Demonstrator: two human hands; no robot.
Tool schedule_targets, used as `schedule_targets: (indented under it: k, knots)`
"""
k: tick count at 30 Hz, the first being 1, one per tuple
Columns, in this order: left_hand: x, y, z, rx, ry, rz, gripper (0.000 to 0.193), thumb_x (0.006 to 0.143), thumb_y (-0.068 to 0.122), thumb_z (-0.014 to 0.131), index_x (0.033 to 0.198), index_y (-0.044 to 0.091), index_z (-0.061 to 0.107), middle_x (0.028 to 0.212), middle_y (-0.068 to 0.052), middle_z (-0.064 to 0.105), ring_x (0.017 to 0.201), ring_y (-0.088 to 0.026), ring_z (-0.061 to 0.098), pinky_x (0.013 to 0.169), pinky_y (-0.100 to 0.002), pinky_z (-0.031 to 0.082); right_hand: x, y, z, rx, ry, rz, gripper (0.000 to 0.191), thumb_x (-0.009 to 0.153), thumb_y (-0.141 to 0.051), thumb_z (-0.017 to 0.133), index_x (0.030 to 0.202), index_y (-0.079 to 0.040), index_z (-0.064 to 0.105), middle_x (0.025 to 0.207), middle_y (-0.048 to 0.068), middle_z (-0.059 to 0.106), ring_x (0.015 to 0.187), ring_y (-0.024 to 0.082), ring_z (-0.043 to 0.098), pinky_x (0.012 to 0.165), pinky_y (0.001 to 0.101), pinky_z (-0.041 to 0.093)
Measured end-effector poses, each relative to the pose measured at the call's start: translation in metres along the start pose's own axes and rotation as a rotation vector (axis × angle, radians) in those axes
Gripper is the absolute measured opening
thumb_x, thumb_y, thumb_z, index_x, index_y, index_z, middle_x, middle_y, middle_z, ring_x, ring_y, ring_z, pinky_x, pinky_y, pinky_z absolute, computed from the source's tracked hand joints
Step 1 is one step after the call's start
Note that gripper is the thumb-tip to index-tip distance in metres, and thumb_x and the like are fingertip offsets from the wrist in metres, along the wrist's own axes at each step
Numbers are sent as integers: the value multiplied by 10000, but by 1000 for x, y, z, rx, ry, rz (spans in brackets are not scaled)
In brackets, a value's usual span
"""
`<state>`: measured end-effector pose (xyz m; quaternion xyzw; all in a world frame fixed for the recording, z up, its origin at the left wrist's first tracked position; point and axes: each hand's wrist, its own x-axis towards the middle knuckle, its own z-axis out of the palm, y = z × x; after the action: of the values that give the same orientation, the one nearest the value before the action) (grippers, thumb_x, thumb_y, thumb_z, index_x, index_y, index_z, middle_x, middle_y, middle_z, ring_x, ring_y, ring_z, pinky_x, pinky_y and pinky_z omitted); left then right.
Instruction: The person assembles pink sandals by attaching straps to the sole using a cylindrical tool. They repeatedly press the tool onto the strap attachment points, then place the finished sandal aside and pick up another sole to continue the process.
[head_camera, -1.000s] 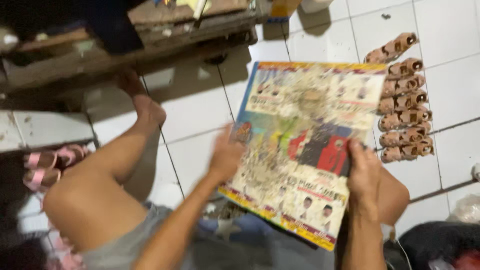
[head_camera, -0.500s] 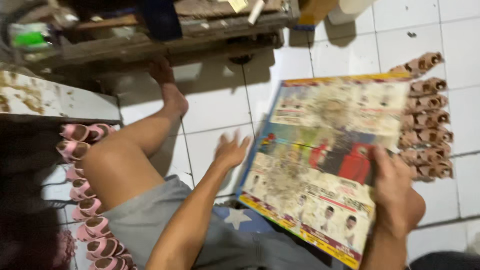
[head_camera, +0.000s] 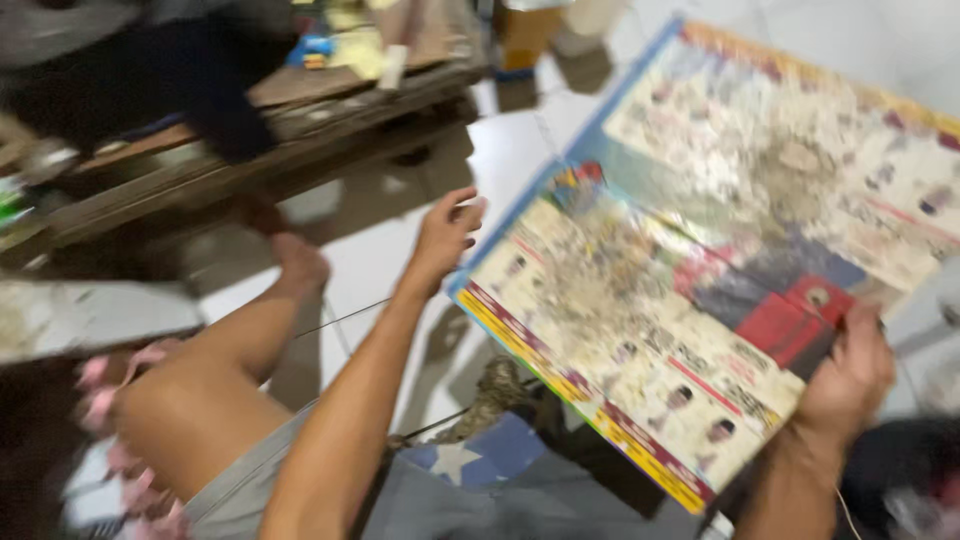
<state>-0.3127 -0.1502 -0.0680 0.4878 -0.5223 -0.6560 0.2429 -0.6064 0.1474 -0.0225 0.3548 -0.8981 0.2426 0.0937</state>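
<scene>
A large printed poster sheet (head_camera: 720, 250), soiled with brownish dirt, is lifted and tilted over the white tiled floor. My right hand (head_camera: 850, 375) grips its near right edge, thumb on top. My left hand (head_camera: 445, 235) is off the sheet, just left of its left edge, with the fingers loosely curled and holding nothing. My bent left leg (head_camera: 210, 380) and bare foot (head_camera: 295, 265) lie to the left of that arm. The view is blurred by motion.
A low wooden bench (head_camera: 300, 110) cluttered with small objects runs along the far left. Pink moulded pieces (head_camera: 110, 420) sit beside my knee at the lower left. A grey slab (head_camera: 90, 315) lies at the left edge. Grey cloth with a star patch (head_camera: 470, 470) covers my lap.
The poster has been lifted and swung up to the right, hiding the brown moulded pieces beneath it. My left hand has come off the sheet. The camera has turned left.
</scene>
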Motion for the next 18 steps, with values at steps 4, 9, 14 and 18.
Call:
schedule_targets:
  k: [4, 9, 14, 18]
  knots:
    - [-13, 7, 36, -339, -188, 54, 425, 1032, 295, 589, 1349, 11, 603, 1196, -94, 653, 1080, -206, 635, 925, -374, 576, 34, 43, -12, 1639, -22, 488, 439, 1129, -328, 478, 1409, -8, 586, 1371, 113, 689, 1264, 251, 679, 1171, 409, 525]
    - [-45, 6, 62, -280, -185, -130, 447, 1056, 332, 514, 1358, 6, 563, 1200, -161, 688, 1051, -229, 690, 902, -372, 567, 66, 83, -58, 1639, 162, 352, 594, 1079, -467, 462, 1491, -44, 514, 1470, 121, 602, 1317, 301, 625, 1184, 476, 500]
    - [-74, 1, 42, -156, -114, -118, 502, 1075, 338, 494, 1429, -18, 497, 1247, -197, 650, 1107, -286, 659, 943, -411, 543, 83, 134, -87, 1752, 339, 454, 705, 1034, -552, 471, 1506, -30, 518, 1483, 182, 613, 1300, 367, 634, 1156, 502, 504]
    - [-90, -4, 6, -52, -50, -150, 561, 1083, 378, 438, 1485, -14, 455, 1377, -253, 586, 1253, -360, 603, 1064, -482, 484, 62, 207, -109, 1654, 387, 489, 741, 993, -595, 440, 1496, -56, 514, 1490, 170, 614, 1321, 378, 636, 1145, 522, 514]
